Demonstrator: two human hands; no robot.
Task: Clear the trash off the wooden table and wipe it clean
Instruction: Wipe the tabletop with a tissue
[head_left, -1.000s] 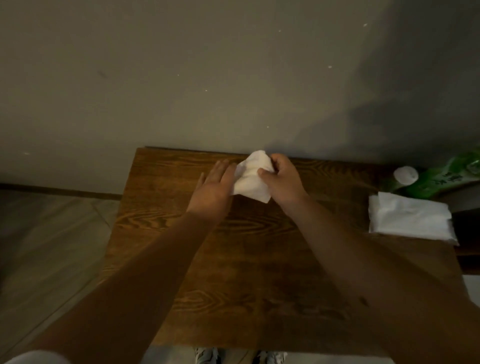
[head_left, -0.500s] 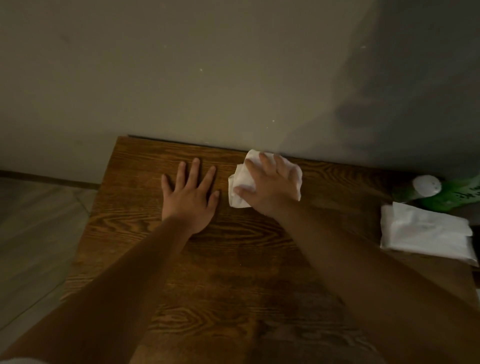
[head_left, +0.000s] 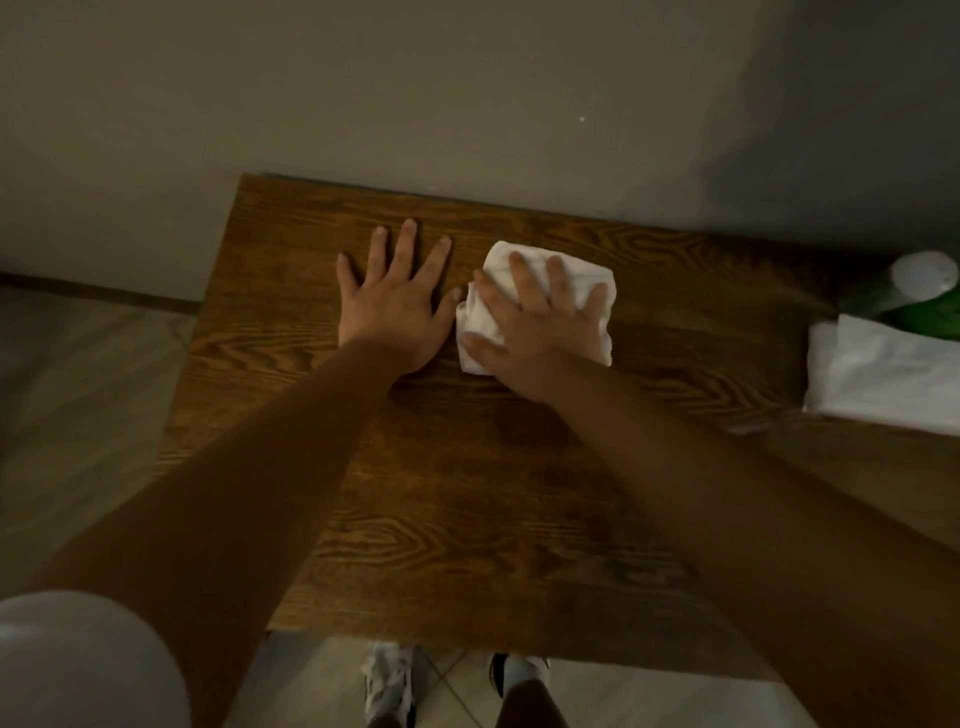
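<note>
Right hand (head_left: 535, 325) presses flat, fingers spread, on the cloth (head_left: 550, 270). Left hand (head_left: 395, 306), open and empty, braces beside the cloth on the surface (head_left: 467, 493). Advised: even pressure, overlapping strokes outward from the cloth.

Both forearms are bare right down to the left hand (head_left: 393, 312) and right hand (head_left: 535, 325). Behind the left hand, a pale short sleeve (head_left: 78, 660) caps the shoulder. Below the hands, light patterned sneakers (head_left: 387, 680) and dark trouser legs (head_left: 527, 706).
</note>
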